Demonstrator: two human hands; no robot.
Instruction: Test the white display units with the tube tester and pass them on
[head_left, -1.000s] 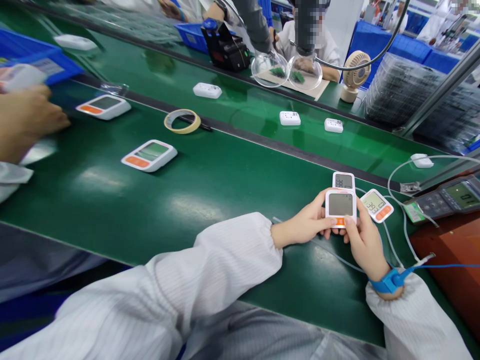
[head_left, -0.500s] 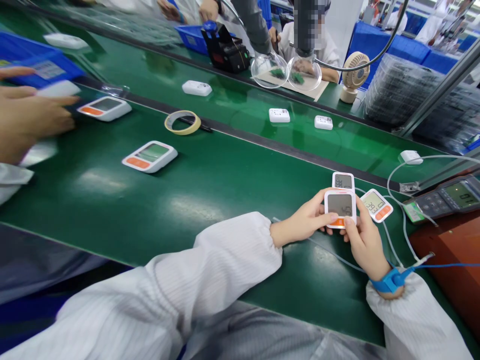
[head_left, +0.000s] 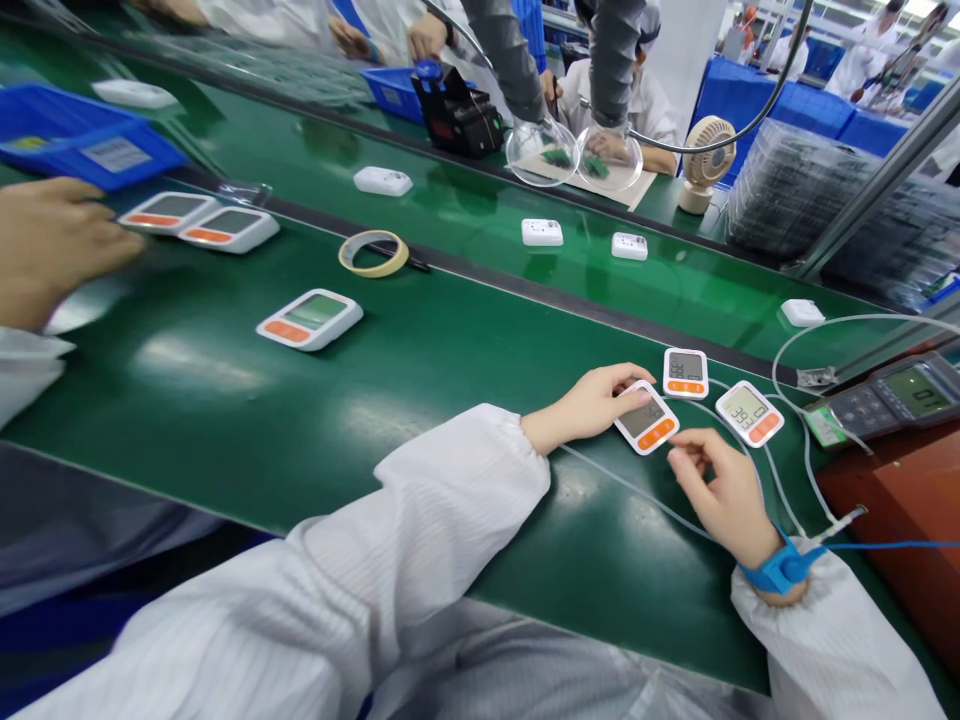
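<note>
My left hand (head_left: 600,400) holds a white monitor with orange buttons (head_left: 646,418) by its upper left side, the thumb on its screen. Just right of that monitor is my right hand (head_left: 720,485), fingers curled and apart, with nothing seen in it; a blue strap is around the wrist. Behind them a second monitor (head_left: 685,373) lies on the green table (head_left: 450,400). To its right a third monitor (head_left: 750,413) lies tilted beside clear tubes. Another monitor (head_left: 310,320) rests farther left on the table.
A tape roll (head_left: 373,254) lies by the dark divider strip. White units sit on the green belt (head_left: 465,215) behind. At right are a handheld meter (head_left: 900,398) and tubes. A co-worker's hand (head_left: 60,245) is at far left, near two monitors and a blue bin (head_left: 97,150).
My right hand has let go of the monitor and moved slightly away. The monitor, in my left hand, has shifted left and turned. The co-worker's hand no longer holds a white unit.
</note>
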